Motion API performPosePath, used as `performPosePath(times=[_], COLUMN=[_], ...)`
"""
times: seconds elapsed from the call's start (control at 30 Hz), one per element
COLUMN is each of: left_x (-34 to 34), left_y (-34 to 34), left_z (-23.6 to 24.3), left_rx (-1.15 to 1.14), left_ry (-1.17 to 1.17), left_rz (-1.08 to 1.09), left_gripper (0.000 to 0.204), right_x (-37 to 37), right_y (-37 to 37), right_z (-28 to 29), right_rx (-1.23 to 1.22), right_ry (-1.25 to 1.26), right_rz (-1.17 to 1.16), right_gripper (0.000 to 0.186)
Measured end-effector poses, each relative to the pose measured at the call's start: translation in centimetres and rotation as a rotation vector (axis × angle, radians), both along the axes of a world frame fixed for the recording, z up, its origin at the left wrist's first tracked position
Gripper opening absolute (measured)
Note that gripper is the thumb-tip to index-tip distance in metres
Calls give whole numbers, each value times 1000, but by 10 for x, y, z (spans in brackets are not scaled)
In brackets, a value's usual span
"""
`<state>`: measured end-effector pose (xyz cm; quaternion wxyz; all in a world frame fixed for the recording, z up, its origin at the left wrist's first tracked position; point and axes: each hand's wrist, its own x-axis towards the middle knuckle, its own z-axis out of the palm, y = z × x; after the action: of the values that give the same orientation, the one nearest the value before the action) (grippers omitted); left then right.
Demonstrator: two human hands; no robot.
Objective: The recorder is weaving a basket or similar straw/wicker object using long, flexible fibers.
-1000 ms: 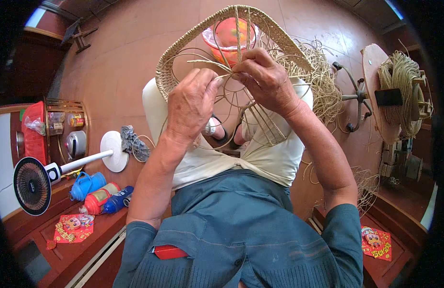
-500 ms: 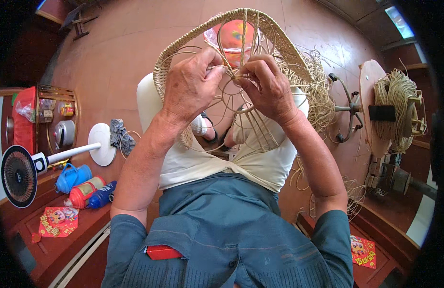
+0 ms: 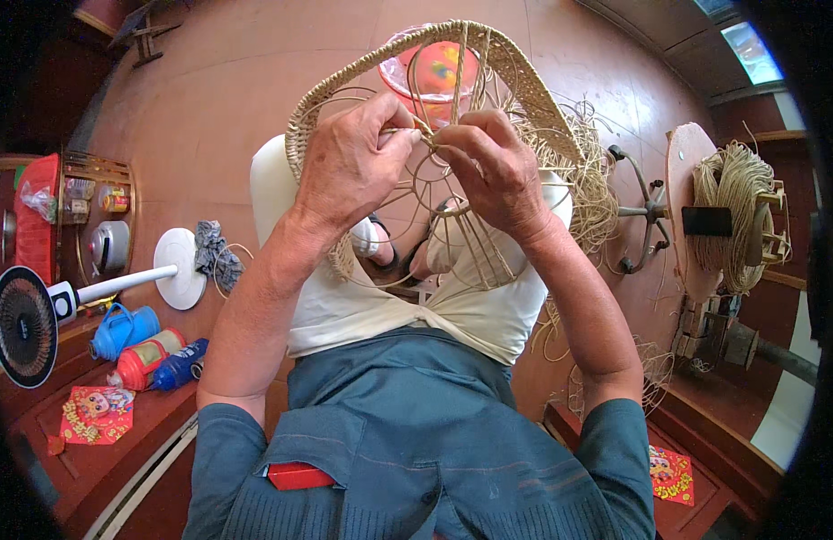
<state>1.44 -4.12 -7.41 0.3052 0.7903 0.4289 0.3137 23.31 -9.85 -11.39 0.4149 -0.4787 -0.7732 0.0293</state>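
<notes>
A round wicker frame with a braided straw rim (image 3: 534,85) stands over my lap, its thin spokes running in to a small central ring (image 3: 416,186). My left hand (image 3: 353,162) pinches a strand of straw cord (image 3: 423,126) against the spokes just above that ring. Close beside it, my right hand (image 3: 493,171) has its thumb and fingers pressed together at the same spot. The fingertips hide the exact crossing of the cord. Several spokes on the lower right (image 3: 479,243) are wrapped in cord.
Beyond the frame is a red tub (image 3: 398,72). Loose straw cord (image 3: 592,184) lies heaped at the right, near a wheeled stand base (image 3: 651,211) and a large cord coil (image 3: 736,211). To the left are a fan (image 3: 25,326), blue jug (image 3: 124,331) and red flask (image 3: 146,358).
My right hand has shifted slightly left and down, closer to my left fingertips. The view has moved a little; both hands stay at the same place on the frame.
</notes>
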Motion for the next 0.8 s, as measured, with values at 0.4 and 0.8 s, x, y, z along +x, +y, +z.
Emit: performPosePath(times=[0.4, 0.8], left_x=[-1, 0], left_y=[-5, -7], left_z=[-5, 4], left_rx=[-32, -115], left_ry=[-7, -29], left_rz=[49, 42], left_gripper=[13, 27], right_x=[3, 2], right_y=[0, 0], right_z=[-12, -8], right_rx=[144, 97], right_ry=[-107, -89], right_rz=[33, -3], right_gripper=[32, 24])
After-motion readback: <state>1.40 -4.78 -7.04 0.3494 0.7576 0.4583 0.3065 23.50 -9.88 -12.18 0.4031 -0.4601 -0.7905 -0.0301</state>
